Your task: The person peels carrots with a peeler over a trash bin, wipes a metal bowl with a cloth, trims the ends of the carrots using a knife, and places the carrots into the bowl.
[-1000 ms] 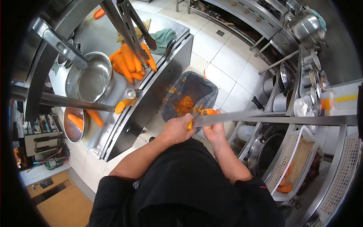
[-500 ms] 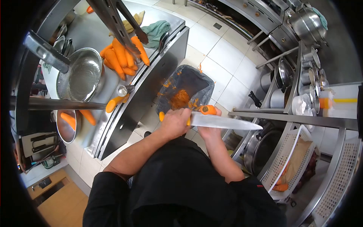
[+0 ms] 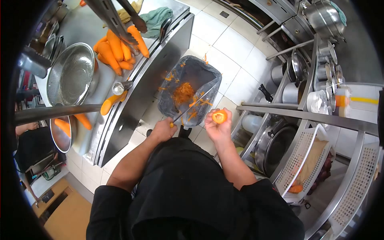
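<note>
My left hand [image 3: 163,130] is closed around the yellow handle of a long kitchen knife [image 3: 193,105]. The blade points up and to the right, seen nearly edge-on above a bin [image 3: 165,105] lined with a dark bag. Orange peelings [image 3: 184,94] lie inside that bin. My right hand [image 3: 218,129] grips a carrot [image 3: 219,116], its cut end turned up toward me and the rest hidden by the fingers. Knife and carrot are apart. On the counter to the left lie several peeled carrots [image 3: 108,54], and another carrot [image 3: 110,105] rests near the edge.
A mesh strainer [image 3: 72,76] and a metal bowl [image 3: 60,138] with carrot pieces stand on the counter [image 3: 172,10]. A rail [image 3: 60,114] crosses above it. Pots fill the right shelves, with a white perforated basket [image 3: 298,168] below. Another person's hand [image 3: 27,128] shows at far left.
The knife has moved away from the carrot and swung from pointing right to pointing up over the bin. My hands have separated, and the carrot's cut face now turns toward me.
</note>
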Demonstrator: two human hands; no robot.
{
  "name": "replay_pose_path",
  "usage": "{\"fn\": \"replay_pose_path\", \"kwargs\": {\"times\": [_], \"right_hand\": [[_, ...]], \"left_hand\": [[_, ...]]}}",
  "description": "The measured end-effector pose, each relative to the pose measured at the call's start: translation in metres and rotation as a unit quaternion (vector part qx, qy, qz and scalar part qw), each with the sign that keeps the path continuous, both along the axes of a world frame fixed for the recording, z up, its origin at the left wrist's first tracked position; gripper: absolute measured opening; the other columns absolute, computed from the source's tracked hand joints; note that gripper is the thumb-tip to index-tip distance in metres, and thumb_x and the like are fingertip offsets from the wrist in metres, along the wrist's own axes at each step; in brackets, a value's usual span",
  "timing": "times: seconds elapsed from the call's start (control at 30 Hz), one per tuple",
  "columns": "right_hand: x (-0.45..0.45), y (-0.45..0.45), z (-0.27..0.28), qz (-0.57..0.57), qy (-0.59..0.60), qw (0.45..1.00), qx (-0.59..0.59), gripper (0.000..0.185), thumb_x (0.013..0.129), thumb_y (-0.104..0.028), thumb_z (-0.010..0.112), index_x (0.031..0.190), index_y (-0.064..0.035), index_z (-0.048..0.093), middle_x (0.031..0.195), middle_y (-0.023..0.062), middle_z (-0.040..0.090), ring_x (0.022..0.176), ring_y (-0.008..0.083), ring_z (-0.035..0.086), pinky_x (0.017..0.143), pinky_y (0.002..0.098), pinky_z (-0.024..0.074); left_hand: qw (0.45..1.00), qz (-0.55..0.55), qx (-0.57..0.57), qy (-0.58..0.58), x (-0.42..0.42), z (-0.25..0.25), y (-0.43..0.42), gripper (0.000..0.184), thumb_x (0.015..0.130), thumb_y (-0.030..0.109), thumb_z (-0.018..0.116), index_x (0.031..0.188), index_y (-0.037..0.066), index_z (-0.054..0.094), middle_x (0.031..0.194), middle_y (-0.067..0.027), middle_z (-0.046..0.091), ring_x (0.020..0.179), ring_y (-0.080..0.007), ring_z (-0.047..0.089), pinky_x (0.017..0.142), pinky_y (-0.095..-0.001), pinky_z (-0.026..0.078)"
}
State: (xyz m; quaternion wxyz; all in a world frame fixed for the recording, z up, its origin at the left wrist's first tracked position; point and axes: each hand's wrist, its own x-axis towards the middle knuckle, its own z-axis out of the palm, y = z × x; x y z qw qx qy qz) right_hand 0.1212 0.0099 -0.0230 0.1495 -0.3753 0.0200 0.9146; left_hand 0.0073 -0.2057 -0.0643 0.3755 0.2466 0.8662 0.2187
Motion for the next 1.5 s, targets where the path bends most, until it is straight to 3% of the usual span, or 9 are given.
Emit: {"fn": "replay_pose_path", "kwargs": {"times": [0.2, 0.37, 0.7, 0.87, 0.97, 1.03, 1.17, 1.27, 1.5], "right_hand": [[-0.011, -0.008, 0.009, 0.003, -0.067, 0.998, 0.013, 0.027, 0.087, -0.035, 0.064, 0.088, -0.0082, 0.06, 0.081, 0.006, 0.062, 0.076, 0.021, 0.061, 0.067, 0.0311, 0.052], [-0.024, -0.034, 0.019, 0.019, -0.017, 0.998, 0.063, 0.024, 0.087, -0.034, 0.063, 0.091, -0.0103, 0.06, 0.087, 0.008, 0.064, 0.082, 0.0234, 0.062, 0.074, 0.0362, 0.053], [-0.017, -0.047, 0.004, 0.049, -0.02, 0.995, 0.08, 0.03, 0.089, -0.04, 0.056, 0.094, -0.01, 0.06, 0.087, 0.0078, 0.064, 0.084, 0.0234, 0.062, 0.082, 0.0396, 0.0517], [-0.016, -0.045, 0.011, -0.003, -0.082, 0.996, 0.04, 0.023, 0.09, -0.035, 0.057, 0.095, -0.0128, 0.059, 0.094, 0.0041, 0.063, 0.087, 0.0202, 0.061, 0.081, 0.0389, 0.0514], [-0.019, -0.043, 0.011, -0.014, -0.179, 0.983, 0.03, 0.022, 0.091, -0.033, 0.057, 0.096, -0.0119, 0.059, 0.092, 0.0045, 0.063, 0.082, 0.0186, 0.061, 0.071, 0.0337, 0.0523], [0.004, -0.032, -0.024, 0.021, -0.141, 0.99, 0.021, 0.023, 0.092, -0.034, 0.056, 0.097, -0.0111, 0.058, 0.09, 0.0046, 0.062, 0.079, 0.0175, 0.06, 0.065, 0.0306, 0.0511], [0.017, -0.029, -0.002, 0.002, -0.139, 0.99, -0.003, 0.02, 0.091, -0.029, 0.059, 0.087, -0.0092, 0.06, 0.078, 0.0054, 0.061, 0.067, 0.0172, 0.058, 0.058, 0.0267, 0.0501], [0.021, -0.032, 0.012, 0.022, -0.12, 0.993, 0.0, 0.024, 0.088, -0.033, 0.061, 0.086, -0.009, 0.06, 0.075, 0.0056, 0.059, 0.067, 0.0192, 0.058, 0.056, 0.0271, 0.0484], [0.021, -0.021, -0.004, 0.109, 0.006, 0.993, -0.033, 0.025, 0.086, -0.033, 0.062, 0.089, -0.0074, 0.062, 0.077, 0.0056, 0.06, 0.072, 0.0199, 0.059, 0.061, 0.029, 0.0499]], "left_hand": [[0.996, 0.029, 0.076, 0.037, 0.002, 0.051, 0.012, 0.033, 0.085, 0.032, 0.062, 0.101, 0.003, 0.056, 0.087, -0.0248, 0.067, 0.089, -0.0434, 0.065, 0.08, -0.0528, 0.051], [0.978, -0.115, 0.143, 0.099, 0.002, 0.094, 0.023, 0.035, 0.082, 0.028, 0.068, 0.101, 0.007, 0.049, 0.086, -0.0183, 0.066, 0.086, -0.0396, 0.065, 0.076, -0.0506, 0.051], [0.958, -0.149, 0.187, 0.157, 0.007, 0.084, 0.022, 0.037, 0.079, 0.025, 0.073, 0.099, 0.006, 0.048, 0.087, -0.0148, 0.065, 0.081, -0.0378, 0.065, 0.072, -0.0483, 0.052], [0.966, -0.107, 0.153, 0.178, 0.004, 0.059, 0.017, 0.028, 0.083, 0.024, 0.066, 0.098, 0.007, 0.049, 0.085, -0.0152, 0.067, 0.081, -0.0366, 0.066, 0.071, -0.049, 0.051], [0.976, -0.112, 0.109, 0.153, 0.003, 0.047, 0.012, 0.029, 0.085, 0.026, 0.065, 0.097, 0.007, 0.047, 0.082, -0.0182, 0.066, 0.081, -0.0388, 0.066, 0.07, -0.0505, 0.051], [0.98, -0.121, 0.091, 0.13, 0.004, 0.041, 0.01, 0.03, 0.086, 0.028, 0.064, 0.099, 0.007, 0.047, 0.079, -0.0207, 0.065, 0.082, -0.0407, 0.066, 0.07, -0.0517, 0.051], [0.992, -0.11, 0.012, 0.064, -0.004, 0.024, 0.006, 0.035, 0.086, 0.032, 0.063, 0.107, 0.006, 0.051, 0.088, -0.0221, 0.068, 0.087, -0.0417, 0.066, 0.077, -0.0525, 0.051], [0.993, -0.106, -0.044, 0.026, -0.016, -0.005, -0.016, 0.04, 0.085, 0.035, 0.062, 0.114, 0.007, 0.056, 0.097, -0.0228, 0.069, 0.093, -0.0415, 0.066, 0.084, -0.0514, 0.051], [0.989, -0.094, -0.111, -0.003, -0.019, 0.003, -0.016, 0.043, 0.085, 0.036, 0.06, 0.115, 0.005, 0.062, 0.105, -0.0244, 0.068, 0.101, -0.0408, 0.064, 0.094, -0.0469, 0.05]]}}
